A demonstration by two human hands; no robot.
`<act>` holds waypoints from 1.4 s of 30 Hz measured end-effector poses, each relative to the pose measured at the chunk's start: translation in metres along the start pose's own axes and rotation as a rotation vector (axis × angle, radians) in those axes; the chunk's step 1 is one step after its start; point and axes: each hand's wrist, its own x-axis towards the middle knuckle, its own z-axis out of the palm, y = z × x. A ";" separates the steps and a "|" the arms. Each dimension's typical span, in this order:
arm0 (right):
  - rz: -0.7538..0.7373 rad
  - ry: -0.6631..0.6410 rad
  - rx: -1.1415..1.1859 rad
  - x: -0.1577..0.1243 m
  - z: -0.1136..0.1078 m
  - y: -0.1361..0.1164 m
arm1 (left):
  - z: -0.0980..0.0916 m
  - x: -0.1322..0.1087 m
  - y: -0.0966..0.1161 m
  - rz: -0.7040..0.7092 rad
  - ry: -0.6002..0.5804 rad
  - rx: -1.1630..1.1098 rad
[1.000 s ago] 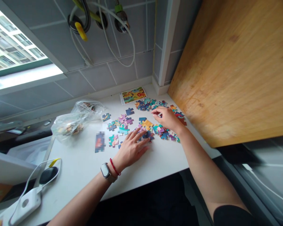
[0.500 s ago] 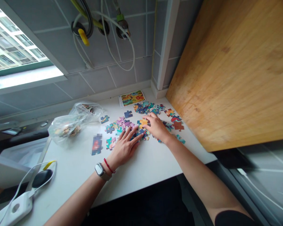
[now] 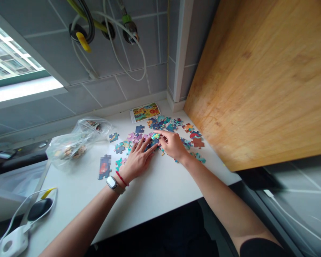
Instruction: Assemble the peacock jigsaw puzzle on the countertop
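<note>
Several colourful jigsaw pieces [image 3: 164, 123] lie scattered on a white counter [image 3: 155, 185] near the tiled corner. My left hand [image 3: 136, 160], with a watch and a red string at the wrist, lies flat with fingers spread over pieces in the middle. My right hand [image 3: 172, 144] rests just beside it, fingertips pinched on a small green piece [image 3: 155, 136] right at my left fingertips. A small reference picture card [image 3: 144, 111] lies at the back by the wall.
Two clear plastic bags [image 3: 69, 146] with more pieces sit at the left. A blurred dark piece [image 3: 105, 167] lies near my left wrist. A wooden board [image 3: 256, 78] leans along the right. A white device with a cable [image 3: 14, 241] lies at the lower left. Hoses hang on the wall.
My right hand came leftward from the pile at the right and now meets my left fingertips with a green piece. My left hand stayed flat on the pieces.
</note>
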 end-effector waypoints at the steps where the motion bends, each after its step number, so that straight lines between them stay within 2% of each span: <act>1: -0.001 0.014 0.000 0.000 -0.001 0.000 | 0.000 0.003 -0.001 -0.016 0.001 0.009; 8: 0.150 0.049 0.058 0.004 -0.008 0.008 | -0.003 0.017 0.000 -0.066 -0.033 0.003; 13: 0.148 0.243 0.047 0.008 -0.007 0.018 | -0.007 0.009 0.002 -0.038 -0.041 -0.047; 19: 0.265 0.375 0.184 0.012 -0.007 0.038 | -0.016 0.006 -0.001 -0.019 -0.011 -0.106; 23: 0.341 0.519 0.318 0.017 -0.015 0.049 | -0.028 0.031 -0.013 -0.043 -0.011 -0.082; 27: 0.398 0.623 0.414 0.022 -0.019 0.053 | -0.035 0.078 -0.028 -0.028 -0.056 -0.057; 30: 0.406 0.653 0.432 0.023 -0.018 0.054 | -0.031 0.114 -0.031 -0.015 -0.075 -0.055; 33: 0.435 0.665 0.451 0.024 -0.017 0.056 | -0.022 0.137 -0.027 -0.017 -0.092 -0.050; 37: 0.480 0.669 0.466 0.024 -0.019 0.056 | -0.013 0.142 -0.021 -0.038 -0.093 -0.044; 42: 0.469 0.664 0.465 0.023 -0.019 0.052 | -0.016 0.122 -0.020 -0.001 -0.064 -0.056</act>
